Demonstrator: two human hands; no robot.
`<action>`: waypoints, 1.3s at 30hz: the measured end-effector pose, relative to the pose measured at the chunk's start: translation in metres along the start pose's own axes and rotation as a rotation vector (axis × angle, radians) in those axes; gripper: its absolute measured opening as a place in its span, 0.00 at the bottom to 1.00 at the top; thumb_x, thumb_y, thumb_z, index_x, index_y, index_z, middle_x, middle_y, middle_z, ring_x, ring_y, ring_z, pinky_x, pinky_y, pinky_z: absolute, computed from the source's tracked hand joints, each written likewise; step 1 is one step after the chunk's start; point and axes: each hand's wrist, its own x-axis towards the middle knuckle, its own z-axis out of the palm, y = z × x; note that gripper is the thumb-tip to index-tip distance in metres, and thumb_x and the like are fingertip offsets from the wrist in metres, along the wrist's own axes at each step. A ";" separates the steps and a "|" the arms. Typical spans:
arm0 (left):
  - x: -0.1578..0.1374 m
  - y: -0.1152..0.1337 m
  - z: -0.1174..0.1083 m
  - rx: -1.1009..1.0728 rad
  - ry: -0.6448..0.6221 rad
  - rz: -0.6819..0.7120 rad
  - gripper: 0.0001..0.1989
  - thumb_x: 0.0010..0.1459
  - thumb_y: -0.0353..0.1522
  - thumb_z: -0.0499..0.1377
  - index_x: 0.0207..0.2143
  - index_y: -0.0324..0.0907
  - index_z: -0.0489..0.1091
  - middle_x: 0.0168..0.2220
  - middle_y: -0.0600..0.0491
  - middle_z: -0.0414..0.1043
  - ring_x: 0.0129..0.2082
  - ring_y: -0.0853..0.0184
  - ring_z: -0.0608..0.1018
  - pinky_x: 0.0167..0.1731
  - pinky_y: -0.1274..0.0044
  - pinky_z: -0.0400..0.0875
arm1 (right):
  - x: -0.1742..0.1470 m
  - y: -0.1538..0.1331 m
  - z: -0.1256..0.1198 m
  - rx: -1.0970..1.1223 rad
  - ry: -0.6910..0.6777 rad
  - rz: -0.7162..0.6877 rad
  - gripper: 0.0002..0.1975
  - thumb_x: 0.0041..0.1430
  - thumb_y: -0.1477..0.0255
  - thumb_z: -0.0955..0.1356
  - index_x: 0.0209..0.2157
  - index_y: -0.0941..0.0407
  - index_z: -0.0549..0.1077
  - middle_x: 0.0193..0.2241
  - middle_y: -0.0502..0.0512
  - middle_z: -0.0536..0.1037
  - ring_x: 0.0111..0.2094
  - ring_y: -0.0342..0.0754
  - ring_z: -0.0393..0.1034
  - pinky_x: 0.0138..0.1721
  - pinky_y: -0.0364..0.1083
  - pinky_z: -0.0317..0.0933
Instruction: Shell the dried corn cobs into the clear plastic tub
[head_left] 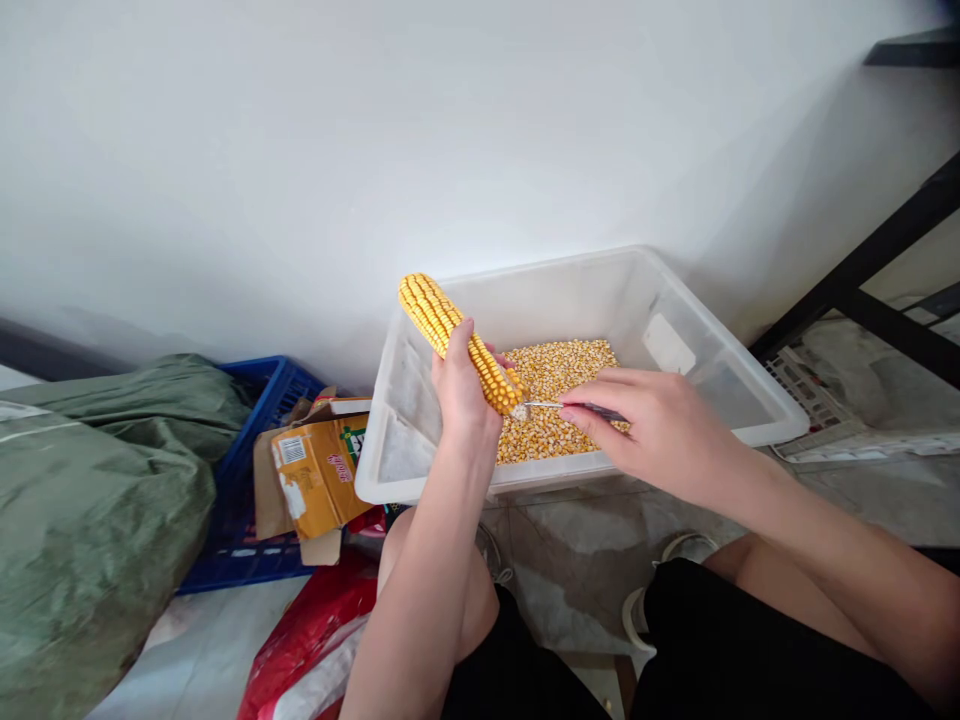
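My left hand (466,390) is wrapped round a yellow corn cob (427,305), which slants from upper left to lower right over a translucent plastic bin (585,275). Kernels cover most of the cob, and its lower end shows a pale bare tip. Closed on the dark handle of a thin metal tool, perhaps a screwdriver (544,404), my right hand (656,425) holds its tip at the cob's lower end. Loose corn kernels (559,365) spread over the bottom of the bin beneath both hands. The exact shape of the tool's tip is too small to tell.
Left of the bin stand a blue crate (255,545), a flattened orange carton (319,475) and a green sack (97,530). A red bag (307,625) lies near my legs. To the right is a black metal frame (862,270); a white wall (375,130) rises behind.
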 end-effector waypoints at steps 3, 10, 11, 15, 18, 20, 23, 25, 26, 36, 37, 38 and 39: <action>0.000 0.000 0.000 -0.005 -0.014 0.020 0.19 0.49 0.44 0.66 0.35 0.43 0.64 0.21 0.58 0.66 0.16 0.71 0.71 0.17 0.78 0.63 | -0.006 -0.007 0.005 -0.147 0.037 -0.044 0.13 0.68 0.68 0.64 0.39 0.55 0.80 0.27 0.52 0.76 0.27 0.43 0.68 0.27 0.45 0.53; 0.000 0.002 0.000 -0.006 -0.024 0.014 0.20 0.49 0.45 0.66 0.34 0.43 0.64 0.21 0.59 0.66 0.15 0.72 0.71 0.18 0.79 0.65 | -0.017 -0.014 0.015 -0.431 0.150 -0.255 0.10 0.65 0.74 0.65 0.41 0.59 0.79 0.23 0.51 0.69 0.22 0.43 0.63 0.23 0.46 0.51; 0.000 0.003 0.000 -0.013 -0.020 0.010 0.19 0.49 0.45 0.66 0.34 0.43 0.64 0.20 0.59 0.66 0.15 0.73 0.71 0.18 0.79 0.65 | -0.017 -0.014 0.018 -0.406 0.155 -0.234 0.11 0.66 0.74 0.65 0.40 0.59 0.79 0.23 0.51 0.70 0.22 0.43 0.63 0.23 0.46 0.51; 0.000 0.006 0.001 -0.058 0.009 0.003 0.18 0.50 0.45 0.65 0.33 0.43 0.64 0.20 0.59 0.65 0.16 0.72 0.71 0.19 0.79 0.66 | -0.013 -0.014 0.021 -0.088 0.088 0.015 0.12 0.68 0.71 0.63 0.42 0.59 0.78 0.29 0.53 0.76 0.28 0.45 0.70 0.29 0.46 0.59; 0.000 0.008 0.002 -0.074 0.042 0.010 0.18 0.50 0.44 0.65 0.34 0.43 0.64 0.20 0.59 0.66 0.17 0.72 0.72 0.19 0.79 0.67 | -0.008 -0.011 0.011 0.120 0.009 0.103 0.12 0.68 0.70 0.63 0.44 0.56 0.78 0.35 0.52 0.80 0.33 0.45 0.72 0.34 0.45 0.61; 0.000 0.008 0.002 -0.081 0.043 -0.002 0.18 0.50 0.44 0.65 0.34 0.43 0.64 0.20 0.59 0.66 0.17 0.72 0.72 0.20 0.79 0.67 | -0.005 -0.008 0.003 0.152 0.023 0.106 0.11 0.67 0.70 0.64 0.43 0.55 0.78 0.35 0.52 0.81 0.33 0.44 0.72 0.35 0.45 0.62; 0.000 0.006 0.002 -0.084 0.021 -0.033 0.18 0.49 0.44 0.65 0.34 0.43 0.64 0.20 0.59 0.66 0.17 0.72 0.72 0.19 0.79 0.66 | -0.001 -0.005 -0.005 0.117 0.060 0.096 0.11 0.66 0.71 0.65 0.41 0.54 0.79 0.34 0.52 0.81 0.32 0.44 0.72 0.34 0.45 0.61; 0.000 0.005 0.001 -0.077 0.006 -0.040 0.19 0.48 0.44 0.66 0.34 0.43 0.64 0.21 0.59 0.66 0.17 0.72 0.72 0.18 0.79 0.64 | 0.000 -0.005 -0.006 0.088 0.051 0.087 0.11 0.66 0.71 0.65 0.40 0.54 0.80 0.34 0.53 0.81 0.32 0.45 0.72 0.33 0.45 0.60; 0.000 0.004 0.001 -0.073 0.001 -0.040 0.20 0.48 0.44 0.66 0.34 0.43 0.64 0.21 0.59 0.66 0.17 0.72 0.72 0.17 0.79 0.63 | 0.001 -0.005 -0.005 0.077 0.048 0.082 0.11 0.66 0.71 0.65 0.39 0.54 0.80 0.35 0.53 0.81 0.31 0.45 0.72 0.33 0.45 0.60; -0.001 0.004 0.001 -0.073 0.006 -0.040 0.20 0.48 0.44 0.66 0.36 0.43 0.64 0.21 0.59 0.66 0.17 0.72 0.72 0.17 0.79 0.63 | 0.000 -0.007 -0.002 0.044 0.030 0.071 0.12 0.66 0.70 0.64 0.37 0.53 0.81 0.34 0.54 0.80 0.32 0.46 0.71 0.33 0.46 0.59; 0.000 0.004 0.001 -0.073 0.009 -0.041 0.20 0.48 0.44 0.66 0.36 0.43 0.64 0.21 0.59 0.66 0.17 0.72 0.72 0.17 0.79 0.63 | 0.000 -0.007 -0.002 0.044 0.027 0.074 0.12 0.66 0.70 0.64 0.37 0.53 0.81 0.34 0.54 0.80 0.32 0.45 0.71 0.33 0.46 0.59; 0.000 0.004 0.001 -0.072 0.010 -0.040 0.20 0.48 0.44 0.66 0.36 0.43 0.64 0.21 0.59 0.66 0.16 0.72 0.72 0.17 0.79 0.63 | 0.000 -0.007 -0.002 0.044 0.023 0.075 0.12 0.66 0.70 0.64 0.37 0.53 0.81 0.33 0.54 0.80 0.31 0.45 0.71 0.33 0.46 0.59; 0.000 0.003 0.001 -0.069 0.010 -0.036 0.20 0.48 0.44 0.66 0.36 0.43 0.64 0.21 0.59 0.66 0.16 0.72 0.72 0.17 0.79 0.63 | -0.001 -0.007 -0.002 0.042 0.018 0.075 0.12 0.67 0.70 0.64 0.37 0.53 0.81 0.32 0.53 0.79 0.31 0.45 0.70 0.32 0.46 0.58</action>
